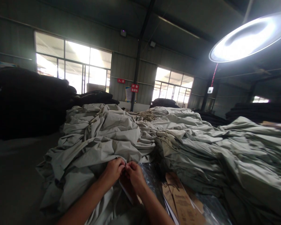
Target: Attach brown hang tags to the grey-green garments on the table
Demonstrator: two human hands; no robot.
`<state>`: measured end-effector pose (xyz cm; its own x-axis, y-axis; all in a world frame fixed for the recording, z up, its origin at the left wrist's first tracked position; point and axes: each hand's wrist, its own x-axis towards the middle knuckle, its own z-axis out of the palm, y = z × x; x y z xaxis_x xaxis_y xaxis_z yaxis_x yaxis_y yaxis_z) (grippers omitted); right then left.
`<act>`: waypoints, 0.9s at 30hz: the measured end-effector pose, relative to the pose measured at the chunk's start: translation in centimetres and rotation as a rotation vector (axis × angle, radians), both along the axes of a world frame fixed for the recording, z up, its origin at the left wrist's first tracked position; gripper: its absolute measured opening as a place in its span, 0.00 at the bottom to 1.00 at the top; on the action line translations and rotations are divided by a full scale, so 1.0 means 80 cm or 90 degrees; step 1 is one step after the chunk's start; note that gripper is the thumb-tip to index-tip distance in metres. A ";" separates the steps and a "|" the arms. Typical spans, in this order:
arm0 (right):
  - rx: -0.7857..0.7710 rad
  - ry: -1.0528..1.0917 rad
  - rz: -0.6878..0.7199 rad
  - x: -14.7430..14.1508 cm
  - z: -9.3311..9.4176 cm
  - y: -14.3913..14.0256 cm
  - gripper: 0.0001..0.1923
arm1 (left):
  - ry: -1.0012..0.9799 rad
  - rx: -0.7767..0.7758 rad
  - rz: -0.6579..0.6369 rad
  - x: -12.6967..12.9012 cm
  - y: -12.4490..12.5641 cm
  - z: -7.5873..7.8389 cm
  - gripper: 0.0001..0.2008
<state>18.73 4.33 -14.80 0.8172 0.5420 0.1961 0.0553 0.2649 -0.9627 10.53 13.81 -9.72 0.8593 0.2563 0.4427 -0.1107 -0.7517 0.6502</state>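
Note:
My left hand and my right hand meet fingertip to fingertip at the front of a heap of pale grey-green fabric. Both are closed in a pinch, and whatever lies between the fingers is too small to make out. Just beneath them is a brown card, partly covered by my right hand and forearm. To the right lie several brown cardboard hang tags with dark strings. Clear plastic shows beside my right hand.
Another large stack of the fabric spreads along the right. Dark piled material stands at the left, with more at the far right. A bright lamp hangs overhead at upper right. Windows line the back wall.

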 end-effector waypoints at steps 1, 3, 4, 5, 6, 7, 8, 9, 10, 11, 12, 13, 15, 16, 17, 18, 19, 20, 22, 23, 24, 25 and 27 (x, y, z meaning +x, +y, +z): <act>-0.008 0.008 -0.009 -0.001 0.002 0.000 0.16 | 0.011 0.035 0.006 -0.001 -0.001 0.001 0.06; -0.019 0.012 -0.021 -0.005 0.006 0.000 0.15 | 0.041 0.116 0.023 -0.005 -0.003 0.004 0.07; -0.022 0.007 -0.021 -0.008 0.008 0.000 0.14 | 0.062 0.154 0.036 -0.007 -0.004 0.006 0.08; -0.022 -0.002 -0.020 -0.010 0.011 0.000 0.13 | 0.085 0.187 0.052 -0.009 -0.005 0.008 0.08; -0.021 -0.012 -0.015 -0.013 0.013 0.000 0.12 | 0.109 0.211 0.071 -0.011 -0.004 0.011 0.08; -0.021 -0.022 -0.008 -0.016 0.015 0.000 0.12 | 0.131 0.226 0.092 -0.012 -0.003 0.013 0.08; -0.023 -0.029 0.001 -0.018 0.017 -0.001 0.11 | 0.150 0.231 0.109 -0.014 0.000 0.016 0.07; -0.025 -0.031 0.011 -0.020 0.019 -0.002 0.11 | 0.159 0.231 0.123 -0.014 0.003 0.019 0.07; -0.028 -0.031 0.022 -0.021 0.021 -0.003 0.10 | 0.161 0.227 0.132 -0.015 0.008 0.021 0.06; -0.032 -0.029 0.032 -0.022 0.022 -0.004 0.10 | 0.159 0.222 0.137 -0.015 0.013 0.024 0.06; -0.033 -0.027 0.040 -0.022 0.023 -0.006 0.09 | 0.157 0.216 0.138 -0.015 0.018 0.026 0.06; -0.034 -0.028 0.046 -0.022 0.024 -0.008 0.08 | 0.157 0.212 0.134 -0.015 0.022 0.028 0.06; -0.040 -0.045 0.045 -0.021 0.025 -0.010 0.07 | 0.167 0.210 0.113 -0.017 0.026 0.031 0.07; -0.046 -0.058 0.041 -0.020 0.026 -0.011 0.06 | 0.175 0.207 0.096 -0.018 0.026 0.032 0.07; -0.052 -0.071 0.034 -0.020 0.026 -0.012 0.05 | 0.178 0.200 0.075 -0.019 0.025 0.033 0.07; -0.058 -0.084 0.027 -0.020 0.026 -0.012 0.05 | 0.178 0.191 0.049 -0.021 0.023 0.034 0.07; -0.063 -0.096 0.022 -0.020 0.026 -0.012 0.05 | 0.176 0.180 0.019 -0.023 0.021 0.034 0.07; -0.066 -0.106 0.019 -0.021 0.027 -0.011 0.05 | 0.174 0.170 -0.009 -0.025 0.018 0.034 0.08; -0.076 -0.132 0.010 -0.023 0.027 -0.011 0.04 | 0.185 0.168 -0.037 -0.027 0.014 0.035 0.08; -0.080 -0.145 0.007 -0.025 0.027 -0.011 0.04 | 0.199 0.175 -0.035 -0.028 0.013 0.035 0.09; -0.083 -0.155 0.005 -0.026 0.028 -0.012 0.03 | 0.214 0.185 -0.026 -0.028 0.012 0.036 0.09; -0.087 -0.163 0.003 -0.026 0.028 -0.012 0.03 | 0.228 0.196 -0.015 -0.028 0.011 0.037 0.10; -0.094 -0.174 -0.004 -0.028 0.030 -0.012 0.03 | 0.250 0.216 0.004 -0.030 0.011 0.041 0.09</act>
